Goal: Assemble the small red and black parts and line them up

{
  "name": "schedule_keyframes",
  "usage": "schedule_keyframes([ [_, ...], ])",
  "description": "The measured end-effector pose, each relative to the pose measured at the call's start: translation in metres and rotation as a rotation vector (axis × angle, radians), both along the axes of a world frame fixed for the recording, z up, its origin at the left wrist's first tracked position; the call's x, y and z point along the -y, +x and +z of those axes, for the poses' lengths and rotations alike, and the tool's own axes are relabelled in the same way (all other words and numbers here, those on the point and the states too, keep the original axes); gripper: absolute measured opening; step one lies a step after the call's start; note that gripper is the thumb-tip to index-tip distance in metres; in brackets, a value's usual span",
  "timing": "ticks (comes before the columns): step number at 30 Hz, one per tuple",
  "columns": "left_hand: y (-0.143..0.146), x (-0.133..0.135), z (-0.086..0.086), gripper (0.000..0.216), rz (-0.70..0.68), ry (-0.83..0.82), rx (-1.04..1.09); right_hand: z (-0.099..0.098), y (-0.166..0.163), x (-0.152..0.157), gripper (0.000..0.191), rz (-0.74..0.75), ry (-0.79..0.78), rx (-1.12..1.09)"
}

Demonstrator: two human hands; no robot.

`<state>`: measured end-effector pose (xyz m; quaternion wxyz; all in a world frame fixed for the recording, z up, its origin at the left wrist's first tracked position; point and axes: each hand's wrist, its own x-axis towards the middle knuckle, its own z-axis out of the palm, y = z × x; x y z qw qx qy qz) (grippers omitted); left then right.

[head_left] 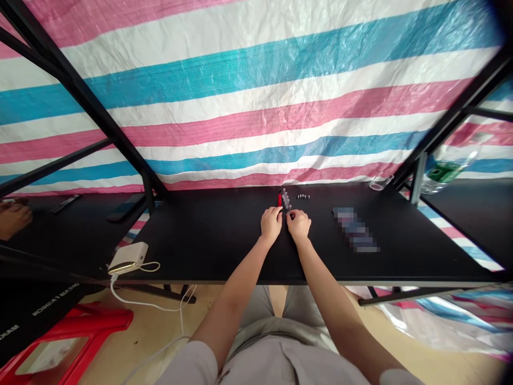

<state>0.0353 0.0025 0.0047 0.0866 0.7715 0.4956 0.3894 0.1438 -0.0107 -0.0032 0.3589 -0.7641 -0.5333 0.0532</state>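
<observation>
My left hand [271,224] rests on the black table with its fingers curled together, just below a small red cylinder-like piece [279,199]. My right hand [298,223] is close beside it, thumb and fingers pinched at the near end of a row of small clear pieces [286,199]. Something dark shows at the right fingertips, too small to name. Whatever the left fingers hold, if anything, is hidden. Beyond the right hand lies a short row of small shiny metal-like pieces [303,197], apart from both hands.
A blurred-out flat object [356,230] lies to the right on the table [200,235]. A clear cup [380,182] stands at the back right. A white box with a cable [130,256] sits at the left front corner. At far left is another person's hand [15,219].
</observation>
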Motion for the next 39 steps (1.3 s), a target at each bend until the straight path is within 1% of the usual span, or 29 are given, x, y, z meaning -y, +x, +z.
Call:
schedule_keyframes([
  [5,-0.002,0.0,0.002,0.02,0.027,-0.016,0.114,0.002,-0.001,-0.001,0.019,-0.025,0.0,0.008],
  [10,-0.003,0.003,0.005,0.021,0.006,0.027,0.206,0.005,-0.003,-0.001,0.017,-0.03,-0.038,0.041],
  [13,-0.003,0.004,0.006,0.022,-0.015,0.054,0.228,0.005,-0.003,0.0,0.017,0.0,-0.036,0.076],
  [18,-0.002,0.005,0.007,0.023,-0.028,0.049,0.24,0.004,-0.005,0.002,0.017,0.086,-0.011,0.148],
  [24,-0.004,0.006,0.01,0.026,-0.03,0.039,0.269,0.004,-0.006,0.003,0.018,0.137,0.015,0.186],
  [27,-0.003,0.006,0.013,0.031,-0.059,0.057,0.241,0.004,-0.007,0.003,0.019,0.155,0.032,0.195],
  [32,-0.001,0.004,0.014,0.038,-0.109,0.051,0.111,0.005,-0.007,0.002,0.024,0.136,0.079,0.12],
  [39,-0.002,0.003,0.009,0.044,-0.073,0.046,0.144,0.007,-0.007,0.002,0.023,0.173,0.152,0.003],
])
